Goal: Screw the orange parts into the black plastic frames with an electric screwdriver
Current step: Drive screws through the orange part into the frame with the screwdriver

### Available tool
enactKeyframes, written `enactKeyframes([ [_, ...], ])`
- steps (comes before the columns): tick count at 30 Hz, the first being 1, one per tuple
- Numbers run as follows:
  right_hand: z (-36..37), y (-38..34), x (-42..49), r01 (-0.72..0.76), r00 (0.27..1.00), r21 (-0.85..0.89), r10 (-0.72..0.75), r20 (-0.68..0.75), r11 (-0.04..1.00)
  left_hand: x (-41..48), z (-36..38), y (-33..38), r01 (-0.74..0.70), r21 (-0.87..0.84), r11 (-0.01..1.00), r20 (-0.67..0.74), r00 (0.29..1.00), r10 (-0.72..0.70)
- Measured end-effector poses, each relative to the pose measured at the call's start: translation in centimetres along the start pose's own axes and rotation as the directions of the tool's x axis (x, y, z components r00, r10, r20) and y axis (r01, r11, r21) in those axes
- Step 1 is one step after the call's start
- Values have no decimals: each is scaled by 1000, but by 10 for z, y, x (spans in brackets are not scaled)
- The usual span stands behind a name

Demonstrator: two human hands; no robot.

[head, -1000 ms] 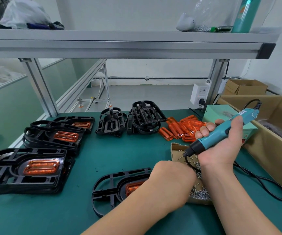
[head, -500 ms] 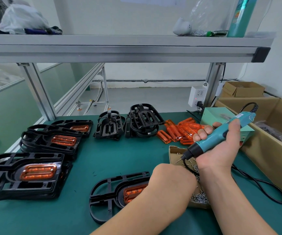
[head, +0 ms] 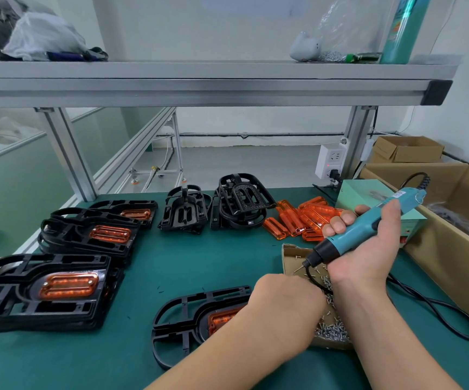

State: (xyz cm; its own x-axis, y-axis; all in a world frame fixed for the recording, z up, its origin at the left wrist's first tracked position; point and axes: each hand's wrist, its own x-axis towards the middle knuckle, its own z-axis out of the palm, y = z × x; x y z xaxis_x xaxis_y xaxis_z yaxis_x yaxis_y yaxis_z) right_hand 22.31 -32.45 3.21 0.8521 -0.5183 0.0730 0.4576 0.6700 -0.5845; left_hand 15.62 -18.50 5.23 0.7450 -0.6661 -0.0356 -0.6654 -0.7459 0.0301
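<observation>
- While the fingers [head: 340, 225] of the right hand [head: 368, 249] are wrapped round the teal electric screwdriver [head: 374, 223], thumb laid over its body, the black nose tilts down and left. The bit tip sits just above the cardboard screw tray [head: 289, 251].
- Left hand [head: 286, 308] is knuckles-up at the tray's left edge, on the near side of that bit tip. Its fingers are tucked out of sight behind the hand, so I can't tell if they're pinching anything or just spread.
- Loose silver screws [head: 331, 330] are piled in the near end of the tray, with a few scattered at the far end.
- The piece at hand is one black plastic frame [head: 188, 319] lying flat on the green mat [head: 171, 263], near centre. An orange part [head: 222, 319] is seated in it, partly hidden by the left wrist.
- Black cable [head: 438, 311] comes off the screwdriver's back end and loops on the mat to the right, beside a long cardboard box [head: 452, 249].
- Spare orange parts [head: 298, 220] sit in a heap just beyond the tray, and empty black frames [head: 239, 204] are stacked to their left.
- Filled frame stacks [head: 44, 291] line the left side, near to far, each showing an orange insert on top.
</observation>
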Motion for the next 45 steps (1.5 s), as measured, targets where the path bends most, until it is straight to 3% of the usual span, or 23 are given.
enactKeyframes([
  [3, 4, -2, -1, -29, 1000, 61, 29, 1, 998, 0, 0, -2, -3, 54, 999, 17, 1000, 2],
  [12, 5, -2, -4, -46, 999, 50, 46, 10, 998, -2, 5, -4, 62, -43, 997, 6, 998, -62],
  [14, 5, -1, -3, -44, 999, 53, 43, 8, 998, -3, 6, -9, 73, -128, 989, 1, 997, -74],
  [16, 4, -2, -3, -42, 999, 52, 41, 5, 998, -3, 4, -16, 93, -353, 931, 20, 996, -92],
  [18, 5, -2, -3, -39, 999, 64, 40, -5, 997, -7, 2, -23, 111, -612, 783, 45, 993, -106],
  [21, 6, -3, -3, -38, 999, 90, 40, -23, 995, -20, 1, -35, 136, -862, 488, 116, 991, -70],
  [24, 7, -3, -4, -40, 998, 97, 44, -38, 994, -34, -4, -49, 150, -987, 48, 149, 988, -24],
  [26, 8, -3, -7, -51, 998, 86, 53, -28, 995, -42, -7, -59, 151, -959, -241, 156, 988, 0],
  [28, 10, -1, -10, -66, 998, 78, 66, -5, 995, -52, -7, -71, 144, -884, -444, 147, 989, 29],
  [30, 12, 0, -14, -80, 997, 61, 79, 14, 995, -65, -3, -82, 133, -793, -594, 131, 990, 46],
  [33, 14, 4, -18, -95, 994, 47, 93, 48, 994, -83, 2, -93, 102, -664, -740, 125, 992, 25],
  [35, 15, 6, -21, -112, 992, 36, 109, 69, 993, -90, 5, -97, 83, -622, -779, 157, 987, -19],
  [41, 15, 10, -26, -121, 986, 16, 118, 115, 993, -96, 11, -94, 68, -673, -737, 182, 980, -76],
  [45, 18, 11, -30, -130, 979, 15, 126, 160, 991, -94, 13, -91, 60, -777, -627, 200, 968, -155],
])
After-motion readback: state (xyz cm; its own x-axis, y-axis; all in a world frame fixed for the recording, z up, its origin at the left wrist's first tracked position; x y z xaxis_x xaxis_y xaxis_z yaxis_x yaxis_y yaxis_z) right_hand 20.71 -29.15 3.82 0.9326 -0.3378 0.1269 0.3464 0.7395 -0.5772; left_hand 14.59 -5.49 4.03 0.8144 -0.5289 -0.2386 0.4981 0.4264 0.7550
